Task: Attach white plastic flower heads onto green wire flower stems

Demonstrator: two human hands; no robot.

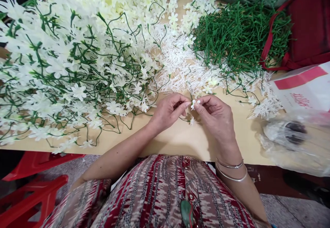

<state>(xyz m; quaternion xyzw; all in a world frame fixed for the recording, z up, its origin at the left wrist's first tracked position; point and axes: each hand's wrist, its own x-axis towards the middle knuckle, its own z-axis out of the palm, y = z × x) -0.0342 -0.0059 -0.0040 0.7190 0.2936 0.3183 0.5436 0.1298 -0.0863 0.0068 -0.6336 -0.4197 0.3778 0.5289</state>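
My left hand (pixel 172 110) is closed in a pinch, thumb against forefinger, on a thin green plastic stem that is mostly hidden by the fingers. My right hand (pixel 215 114) pinches a small white artificial flower (pixel 195 104), which meets the left fingertips. Just below the fingers hangs another small white blossom (pixel 192 120). Behind both hands, a heap of thin white stamens (pixel 180 73) spreads over the table. Left of my left hand lies a big pile of white flowers on green stems (pixel 85 73).
Bare green stems (pixel 237 35) are heaped at the back right, beside a red bag (pixel 309 25). A white and red printed bag (pixel 304 87) and a clear plastic bag (pixel 309 142) lie on the right. Red plastic stools (pixel 38 190) stand below the table's (pixel 165 147) left edge.
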